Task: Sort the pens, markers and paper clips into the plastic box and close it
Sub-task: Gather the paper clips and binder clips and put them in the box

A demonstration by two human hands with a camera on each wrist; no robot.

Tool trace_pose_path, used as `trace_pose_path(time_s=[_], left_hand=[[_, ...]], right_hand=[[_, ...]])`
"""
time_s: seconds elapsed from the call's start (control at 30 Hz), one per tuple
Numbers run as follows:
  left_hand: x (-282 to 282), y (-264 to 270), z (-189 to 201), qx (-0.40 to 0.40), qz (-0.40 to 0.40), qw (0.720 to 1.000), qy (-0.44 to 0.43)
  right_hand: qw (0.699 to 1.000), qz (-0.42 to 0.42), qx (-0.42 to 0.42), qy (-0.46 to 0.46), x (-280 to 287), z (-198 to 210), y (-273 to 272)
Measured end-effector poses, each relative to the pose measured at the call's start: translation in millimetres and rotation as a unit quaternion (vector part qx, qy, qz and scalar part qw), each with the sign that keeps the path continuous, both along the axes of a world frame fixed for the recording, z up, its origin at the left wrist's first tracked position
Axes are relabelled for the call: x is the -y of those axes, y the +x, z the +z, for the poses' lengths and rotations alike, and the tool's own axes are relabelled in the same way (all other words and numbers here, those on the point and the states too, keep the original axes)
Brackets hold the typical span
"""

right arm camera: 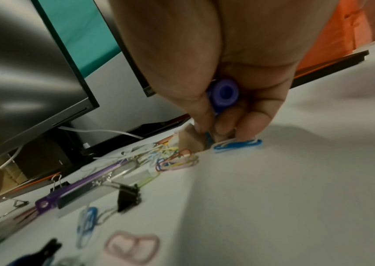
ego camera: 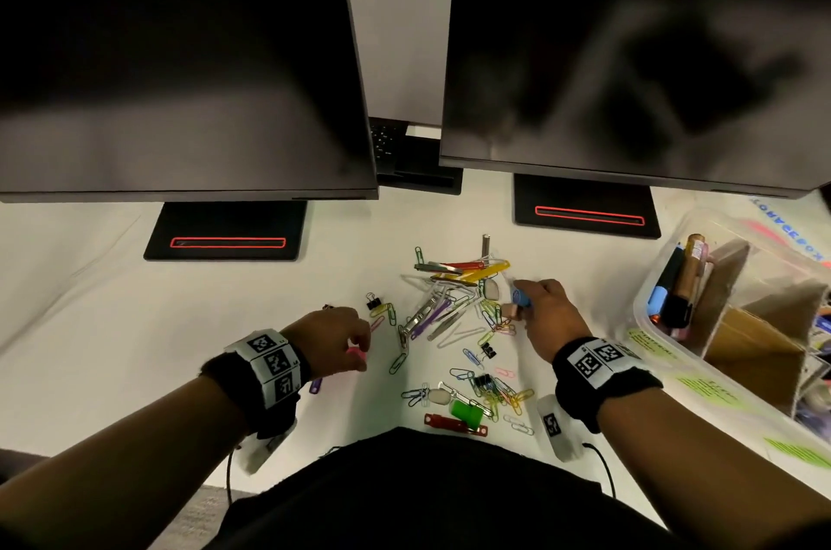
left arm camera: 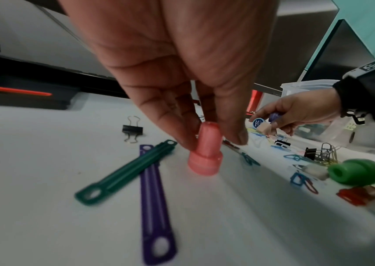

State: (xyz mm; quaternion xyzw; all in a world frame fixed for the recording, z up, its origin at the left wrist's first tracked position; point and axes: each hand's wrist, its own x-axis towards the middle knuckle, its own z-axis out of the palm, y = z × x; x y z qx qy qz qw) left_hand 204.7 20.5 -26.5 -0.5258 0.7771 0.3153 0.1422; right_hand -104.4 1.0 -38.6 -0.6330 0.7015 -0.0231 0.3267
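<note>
My left hand (ego camera: 359, 349) (left arm camera: 214, 142) pinches a pink cap (left arm camera: 204, 158) (ego camera: 355, 352) that stands upright on the white table, left of the clip pile. My right hand (ego camera: 524, 306) (right arm camera: 223, 129) grips a blue cap (right arm camera: 224, 93) (ego camera: 520, 297) in its curled fingers, together with a beige block (right arm camera: 191, 138) (ego camera: 511, 311). Its fingertips touch a blue and white paper clip (right arm camera: 236, 144). Coloured paper clips (ego camera: 449, 311) lie scattered between my hands. The clear plastic box (ego camera: 643, 293) stands open at the right, with markers (ego camera: 679, 288) in its left compartment.
Two dark monitors (ego camera: 180, 54) (ego camera: 629, 54) on black stands (ego camera: 225, 230) fill the back of the table. A green cap (ego camera: 467, 410) (left arm camera: 357, 172), a red fastener (ego camera: 454, 421), black binder clips (left arm camera: 133, 129) and purple and green plastic strips (left arm camera: 152, 198) lie around. Cardboard dividers (ego camera: 742, 338) split the box.
</note>
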Motion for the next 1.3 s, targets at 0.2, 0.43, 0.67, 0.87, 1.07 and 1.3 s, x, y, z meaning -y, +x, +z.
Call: trace_pose_path(time_s=[0.2, 0.43, 0.67, 0.87, 1.07, 1.3], left_hand=[[0.4, -26.7, 0.8, -0.056, -0.016, 0.998, -0.017], [10.4, -61.6, 11.7, -0.119, -0.011, 0.992, -0.034], [26.8, -114.7, 26.9, -0.138, -0.039, 0.987, -0.072], [37.8, -172.2, 30.2, -0.118, -0.070, 0.989, -0.061], [40.8, -199.3, 16.2, -0.075, -0.081, 0.993, -0.046], [47.2, -220.1, 4.8, 0.022, -0.105, 0.994, -0.013]], right_hand=[[1.000, -0.027, 0.012, -0.009, -9.6, -0.1, -1.0], [0.998, -0.048, -0.014, 0.038, -18.6, -0.6, -11.3], [0.998, -0.014, 0.012, 0.052, -39.8, 9.4, -29.4], [0.991, -0.031, 0.130, -0.008, -54.1, 47.8, -45.6], [0.969, -0.055, 0.240, -0.030, -67.2, 95.7, -69.2], [0.961, -0.180, 0.156, -0.139, -79.8, 122.9, -148.3]])
